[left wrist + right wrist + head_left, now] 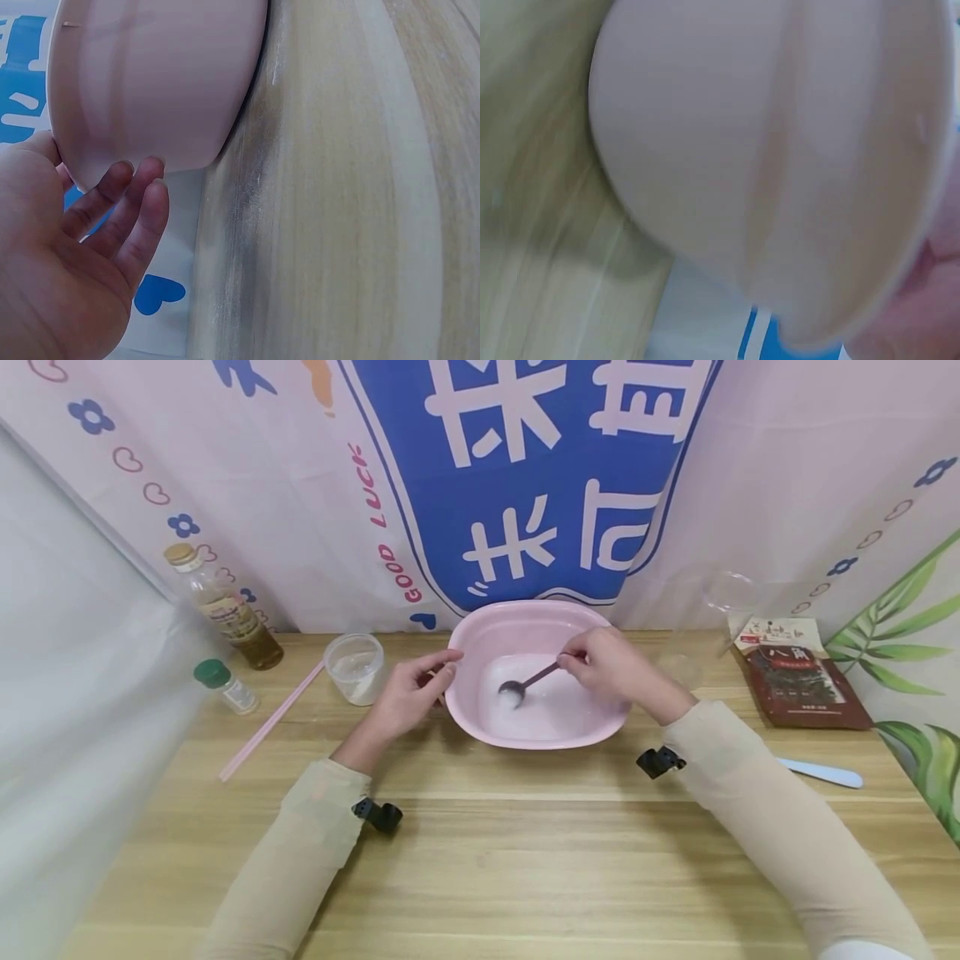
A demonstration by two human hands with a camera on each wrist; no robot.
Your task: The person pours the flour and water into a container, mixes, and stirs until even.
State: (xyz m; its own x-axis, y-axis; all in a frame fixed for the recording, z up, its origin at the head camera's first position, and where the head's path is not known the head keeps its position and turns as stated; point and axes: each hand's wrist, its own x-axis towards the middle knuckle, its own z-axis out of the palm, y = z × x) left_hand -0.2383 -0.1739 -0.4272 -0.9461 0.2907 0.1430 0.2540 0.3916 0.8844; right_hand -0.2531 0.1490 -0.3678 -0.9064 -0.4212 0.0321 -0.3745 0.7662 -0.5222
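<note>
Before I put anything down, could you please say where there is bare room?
The widest bare patch on the table lies between left sleeve and right sleeve, nearer than the pink basin. Another lies left of the left sleeve, nearer than the pink chopsticks. Back left is crowded: bottle, green-capped jar, clear tub.

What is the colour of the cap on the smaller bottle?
Green; the cap is seen best in the head view.

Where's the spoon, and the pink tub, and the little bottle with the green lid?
Spoon (540, 675): head view, on its dark handle.
Pink tub (538, 745): head view, on its near rim.
Little green-lidded bottle (236, 694): head view, on its body.
</note>
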